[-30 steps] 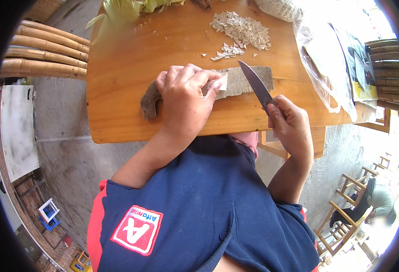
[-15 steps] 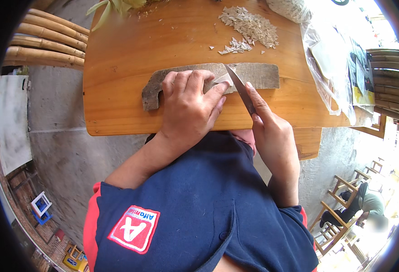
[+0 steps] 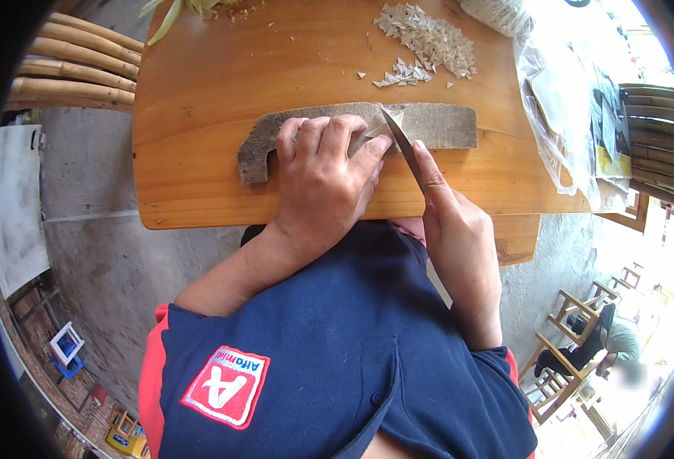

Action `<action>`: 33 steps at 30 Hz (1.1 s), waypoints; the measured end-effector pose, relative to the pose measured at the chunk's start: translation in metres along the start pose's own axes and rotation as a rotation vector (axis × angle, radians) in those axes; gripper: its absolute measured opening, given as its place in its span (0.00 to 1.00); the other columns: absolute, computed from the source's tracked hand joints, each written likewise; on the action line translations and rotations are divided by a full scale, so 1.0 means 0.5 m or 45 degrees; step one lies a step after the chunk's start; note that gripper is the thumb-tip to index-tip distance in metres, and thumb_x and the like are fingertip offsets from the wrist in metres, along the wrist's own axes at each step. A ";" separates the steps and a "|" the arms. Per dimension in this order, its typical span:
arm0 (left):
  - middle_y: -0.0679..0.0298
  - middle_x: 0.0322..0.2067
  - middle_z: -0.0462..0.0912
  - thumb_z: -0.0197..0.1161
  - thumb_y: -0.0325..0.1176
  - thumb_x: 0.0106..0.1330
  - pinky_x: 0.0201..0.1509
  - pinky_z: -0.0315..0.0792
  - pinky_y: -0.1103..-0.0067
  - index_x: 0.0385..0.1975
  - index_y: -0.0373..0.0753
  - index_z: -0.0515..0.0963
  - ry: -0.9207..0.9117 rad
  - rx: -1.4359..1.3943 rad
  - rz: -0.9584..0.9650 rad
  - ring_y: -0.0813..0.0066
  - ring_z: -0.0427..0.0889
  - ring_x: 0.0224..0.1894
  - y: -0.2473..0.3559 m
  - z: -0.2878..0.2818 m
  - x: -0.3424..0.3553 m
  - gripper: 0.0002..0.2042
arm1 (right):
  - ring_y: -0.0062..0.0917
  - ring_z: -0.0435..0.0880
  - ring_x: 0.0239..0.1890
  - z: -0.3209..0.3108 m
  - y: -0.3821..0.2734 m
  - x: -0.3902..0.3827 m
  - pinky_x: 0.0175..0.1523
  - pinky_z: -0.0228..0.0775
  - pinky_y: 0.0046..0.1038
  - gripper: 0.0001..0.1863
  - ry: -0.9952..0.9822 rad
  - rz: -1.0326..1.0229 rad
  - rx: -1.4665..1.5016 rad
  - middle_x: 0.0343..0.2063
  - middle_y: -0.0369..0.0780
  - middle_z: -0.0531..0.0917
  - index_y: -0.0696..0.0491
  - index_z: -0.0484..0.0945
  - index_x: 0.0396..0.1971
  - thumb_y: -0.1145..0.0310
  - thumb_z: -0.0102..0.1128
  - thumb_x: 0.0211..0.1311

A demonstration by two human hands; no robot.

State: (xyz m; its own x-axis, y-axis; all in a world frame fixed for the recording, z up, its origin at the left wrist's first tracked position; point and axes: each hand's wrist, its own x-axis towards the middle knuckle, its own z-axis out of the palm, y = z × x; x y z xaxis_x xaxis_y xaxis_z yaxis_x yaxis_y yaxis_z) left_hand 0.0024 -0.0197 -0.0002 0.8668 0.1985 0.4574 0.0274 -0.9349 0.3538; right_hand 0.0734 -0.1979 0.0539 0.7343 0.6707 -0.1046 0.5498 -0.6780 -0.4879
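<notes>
On the grey cutting board in front of you, your left hand lies flat with the fingers curled forward, pinning a small pale piece under the fingertips. Your right hand is wrapped around the knife handle with the forefinger stretched along the spine, the blade angled down and its tip touching the pale piece just beside your left fingertips. You look to be mid-slice, cutting the piece into thin chips. The next stroke calls for a short, controlled press with the left fingertips tucked back from the edge, since blade and fingers nearly touch. Farther up the wooden worktop, a heap of pale cut chips lies well apart from the board. To the right, a clear plastic bag hangs over the worktop's edge.
</notes>
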 end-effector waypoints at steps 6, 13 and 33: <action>0.66 0.46 0.79 0.71 0.34 0.61 0.62 0.63 0.59 0.45 0.48 0.87 0.019 -0.008 -0.012 0.65 0.75 0.51 -0.002 0.005 0.000 0.12 | 0.42 0.86 0.29 0.000 -0.010 -0.003 0.37 0.78 0.42 0.38 -0.046 0.022 -0.099 0.29 0.48 0.84 0.42 0.67 0.75 0.80 0.61 0.65; 0.65 0.47 0.79 0.73 0.33 0.60 0.61 0.62 0.62 0.45 0.47 0.86 -0.019 -0.046 -0.026 0.64 0.75 0.50 -0.002 -0.001 0.003 0.13 | 0.35 0.81 0.20 0.007 -0.012 -0.014 0.28 0.78 0.38 0.46 -0.043 -0.081 -0.310 0.22 0.41 0.75 0.45 0.60 0.79 0.82 0.58 0.57; 0.67 0.46 0.80 0.73 0.32 0.59 0.62 0.64 0.61 0.48 0.49 0.87 0.021 -0.028 -0.036 0.64 0.76 0.50 0.001 0.001 0.000 0.16 | 0.35 0.84 0.23 0.002 0.001 -0.043 0.29 0.79 0.39 0.42 -0.019 -0.031 -0.248 0.23 0.42 0.80 0.45 0.63 0.77 0.72 0.69 0.63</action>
State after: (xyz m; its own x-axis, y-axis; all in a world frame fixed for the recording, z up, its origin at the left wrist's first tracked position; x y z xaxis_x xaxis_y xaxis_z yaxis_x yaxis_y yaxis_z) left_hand 0.0025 -0.0201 -0.0004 0.8574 0.2297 0.4605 0.0405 -0.9222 0.3846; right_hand 0.0576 -0.2123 0.0553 0.7147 0.6909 -0.1088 0.6348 -0.7061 -0.3138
